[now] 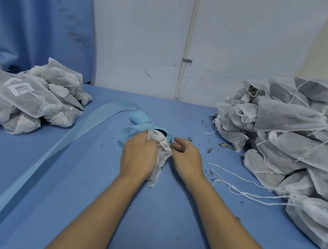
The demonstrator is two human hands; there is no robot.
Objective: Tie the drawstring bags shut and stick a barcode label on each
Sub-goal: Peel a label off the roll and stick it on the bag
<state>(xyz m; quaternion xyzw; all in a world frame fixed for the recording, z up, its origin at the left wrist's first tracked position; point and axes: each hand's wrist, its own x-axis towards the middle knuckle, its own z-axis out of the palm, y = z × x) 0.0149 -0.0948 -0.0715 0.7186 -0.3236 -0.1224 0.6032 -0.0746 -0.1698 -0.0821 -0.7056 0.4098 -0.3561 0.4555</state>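
the left hand point(138, 155) fingers curl round a white drawstring bag point(163, 156); the right hand point(187, 155) fingers hang loosely curled beside it.

The blue table point(86, 187) was strewn with dried leaf crumbs point(227, 147) toward its right side. Behind it stood a white wall point(139, 36), a clamped vertical pipe point(188, 43) and, at left, a blue curtain point(37, 11).
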